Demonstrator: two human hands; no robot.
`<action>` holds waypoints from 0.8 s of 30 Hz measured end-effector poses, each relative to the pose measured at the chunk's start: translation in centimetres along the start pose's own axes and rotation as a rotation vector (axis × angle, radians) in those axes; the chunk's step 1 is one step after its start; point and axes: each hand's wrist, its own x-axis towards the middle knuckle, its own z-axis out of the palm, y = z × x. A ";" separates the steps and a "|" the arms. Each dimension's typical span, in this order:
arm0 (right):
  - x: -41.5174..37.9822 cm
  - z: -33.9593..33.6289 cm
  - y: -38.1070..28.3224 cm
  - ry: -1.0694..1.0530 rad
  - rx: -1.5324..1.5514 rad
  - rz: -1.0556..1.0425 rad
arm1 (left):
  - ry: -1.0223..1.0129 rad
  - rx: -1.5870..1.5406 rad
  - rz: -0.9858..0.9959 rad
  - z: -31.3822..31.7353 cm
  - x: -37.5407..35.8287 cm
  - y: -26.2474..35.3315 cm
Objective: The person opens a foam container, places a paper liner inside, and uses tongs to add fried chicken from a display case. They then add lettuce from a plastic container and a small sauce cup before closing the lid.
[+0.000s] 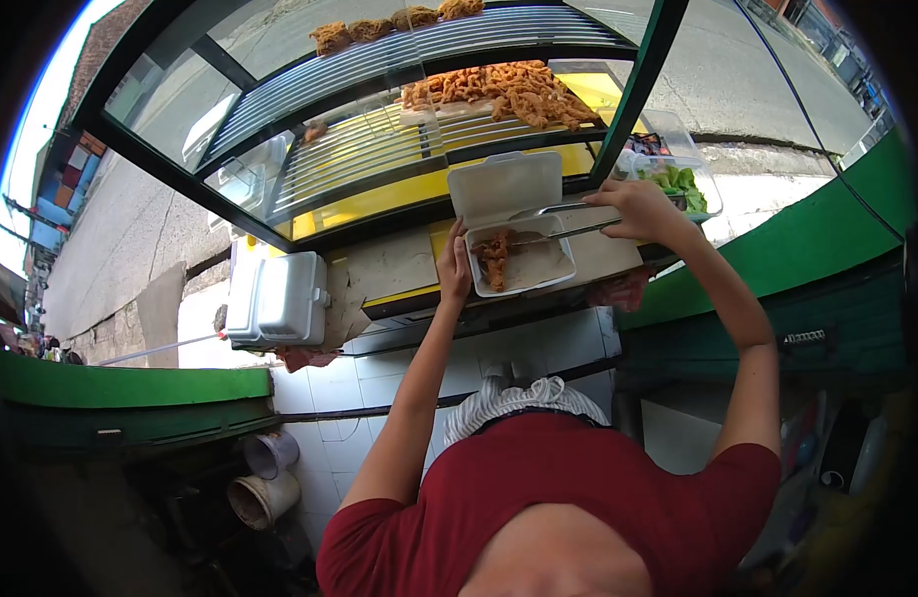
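An open white foam box (550,271) stands on the counter with its lid (506,186) raised at the back. Brown fried food (495,261) lies in its left part. My left hand (454,265) is at the box's left side, touching its edge, fingers close together. In my right hand (643,212), at the right of the box, are metal tongs (578,230). Their two arms point left over the box, and the lower tip reaches the fried food. Whether the tips grip it cannot be made out.
A glass display case (379,247) stands behind, with fried pieces (518,92) on its racks. Closed foam boxes (292,297) are stacked at left. A clear container (713,189) with green leaves (681,187) sits right. Buckets (264,499) stand below left.
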 end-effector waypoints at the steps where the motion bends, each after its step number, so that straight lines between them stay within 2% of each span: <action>1: 0.1 0.6 -0.1 0.004 -0.008 -0.037 | -0.001 -0.012 -0.010 0.0 0.0 0.4; 4: 0.7 1.7 -0.3 0.021 -0.060 -0.136 | 0.006 -0.001 -0.010 0.1 0.0 0.4; 10: 2.0 2.7 -0.5 0.051 -0.017 -0.149 | 0.021 0.004 0.021 0.1 0.0 -0.3; 14: 2.3 3.6 -1.2 0.011 -0.032 -0.136 | -0.003 -0.040 -0.049 0.0 -0.1 -0.5; 17: 1.8 2.7 -1.7 0.009 -0.019 -0.121 | 0.024 -0.069 0.004 0.1 0.0 -2.3; 20: 0.6 0.9 -1.9 0.019 0.029 -0.083 | 0.046 0.065 0.070 -0.1 0.5 -0.9; 24: -1.2 -0.3 -1.9 -0.003 0.067 -0.002 | -0.073 -0.038 0.007 -0.1 1.7 -1.4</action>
